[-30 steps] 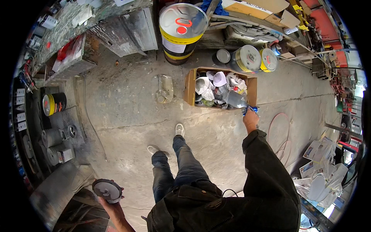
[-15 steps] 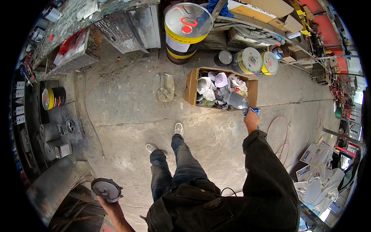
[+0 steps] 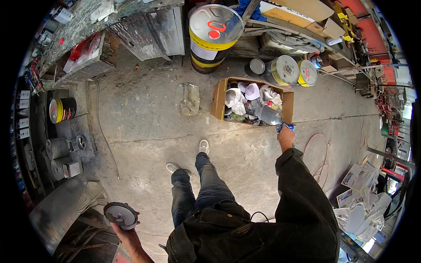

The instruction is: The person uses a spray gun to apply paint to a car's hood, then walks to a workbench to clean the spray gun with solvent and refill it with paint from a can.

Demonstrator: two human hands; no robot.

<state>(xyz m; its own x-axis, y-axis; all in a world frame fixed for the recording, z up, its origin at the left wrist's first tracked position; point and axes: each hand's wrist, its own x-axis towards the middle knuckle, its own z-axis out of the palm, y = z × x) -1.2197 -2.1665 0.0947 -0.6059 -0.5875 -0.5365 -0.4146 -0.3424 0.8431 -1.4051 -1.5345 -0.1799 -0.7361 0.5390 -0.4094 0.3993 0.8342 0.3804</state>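
Note:
My right hand (image 3: pixel 287 137), arm stretched forward, grips the blue top of a cloudy clear bottle (image 3: pixel 270 115). The bottle lies tilted over the near right part of an open cardboard box (image 3: pixel 217 101). Inside the box are crumpled white paper (image 3: pixel 237 106), pale cups (image 3: pixel 252 91) and other scraps. At lower left, my left hand (image 3: pixel 127 228) holds a round grey object with a dark rim (image 3: pixel 120 215), its flat face turned up. Fingers wrap around its right side and underneath. What lies beneath that object is hidden.
Behind the box stand a tall drum (image 3: pixel 212 39) and smaller pails (image 3: pixel 285 70). A flattened translucent container (image 3: pixel 190 100) lies on the concrete floor (image 3: pixel 144 140). A red hose (image 3: pixel 316 144) curls at right, near plastic-wrapped items (image 3: pixel 362 210). Shelves and a workbench (image 3: pixel 79 30) line the left.
The view has shifted very slightly. Both hands keep their holds, and the bottle stays tilted over the box.

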